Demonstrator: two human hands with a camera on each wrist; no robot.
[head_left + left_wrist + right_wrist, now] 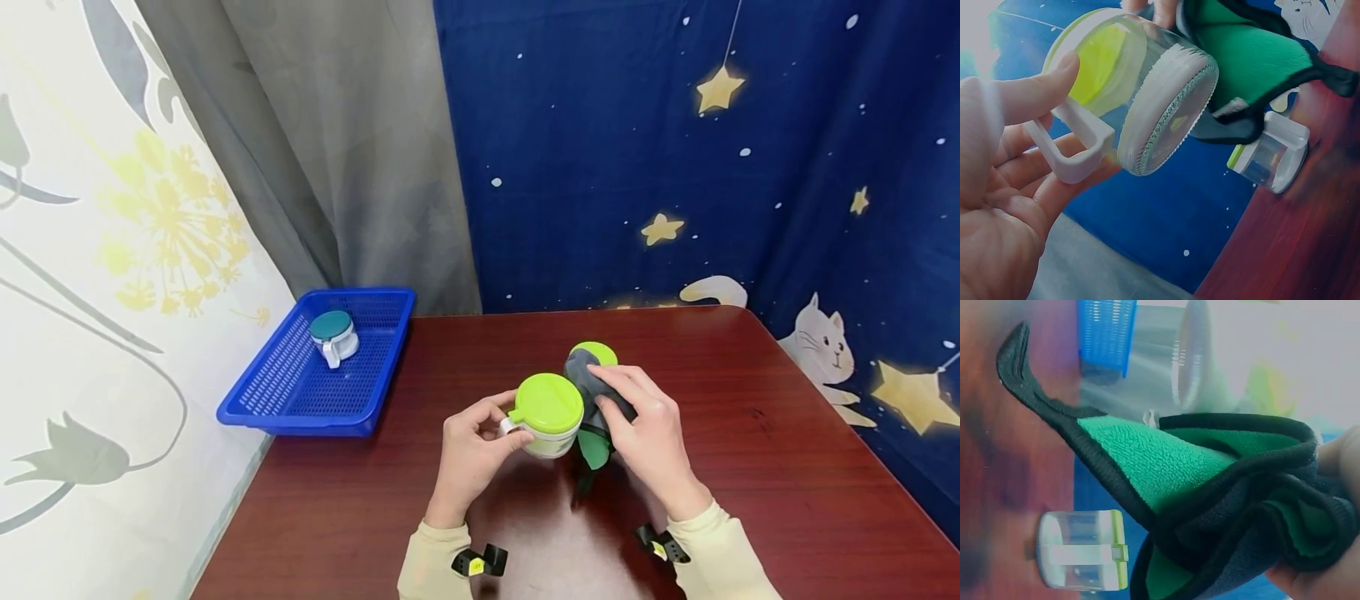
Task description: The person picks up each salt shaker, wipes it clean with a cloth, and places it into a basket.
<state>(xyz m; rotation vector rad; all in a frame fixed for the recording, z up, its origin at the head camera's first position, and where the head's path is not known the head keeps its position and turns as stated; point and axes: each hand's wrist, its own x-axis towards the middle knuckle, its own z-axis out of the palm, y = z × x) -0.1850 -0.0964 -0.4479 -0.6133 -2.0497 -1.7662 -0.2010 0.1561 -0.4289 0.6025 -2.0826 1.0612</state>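
My left hand (pixel 480 446) holds a clear seasoning jar (pixel 550 407) with a lime-green lid and white handle, raised over the table. In the left wrist view the jar is tilted, with its ridged base facing the camera and the thumb on its side near the handle (pixel 1075 150). A grey and green cloth (pixel 1154 462) with black edging hangs bunched from my right hand (pixel 652 429), right at the jar's side. Behind the cloth, partly hidden in the head view, a second lime-lidded jar (pixel 1082 550) stands upright on the table.
On the left of the dark red wooden table (pixel 750 467) sits a blue plastic basket (pixel 300 421). It contains a white-handled jar (pixel 335 337) with a teal lid. Grey and starry blue curtains (pixel 600 150) hang behind the table.
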